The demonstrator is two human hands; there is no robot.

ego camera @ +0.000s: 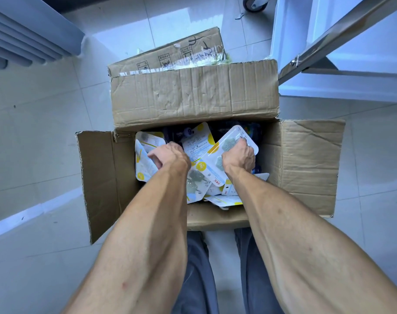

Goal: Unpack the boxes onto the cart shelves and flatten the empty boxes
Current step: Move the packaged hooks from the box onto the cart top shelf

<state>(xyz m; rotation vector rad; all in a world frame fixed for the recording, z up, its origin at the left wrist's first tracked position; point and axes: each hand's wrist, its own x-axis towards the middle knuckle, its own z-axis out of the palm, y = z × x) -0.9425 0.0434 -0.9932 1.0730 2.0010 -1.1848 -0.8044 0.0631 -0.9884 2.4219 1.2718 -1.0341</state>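
Observation:
An open cardboard box point(306, 159) stands on the floor between my feet, its flaps spread to the left, right and far side. Inside lie several white-and-yellow blister packs point(198, 141) holding grey flower-shaped items. My left hand point(168, 156) reaches into the left part of the box, fingers curled around the edge of a pack point(144, 168). My right hand point(239, 156) grips a tilted blister pack point(229, 143) at the right side of the box.
A flattened cardboard box point(170, 57) lies on the tiles behind the open one. The cart's white shelves point(342, 87) and metal frame point(324, 41) stand at the upper right, a caster wheel point(254, 3) beyond. Grey slats point(23, 41) fill the upper left.

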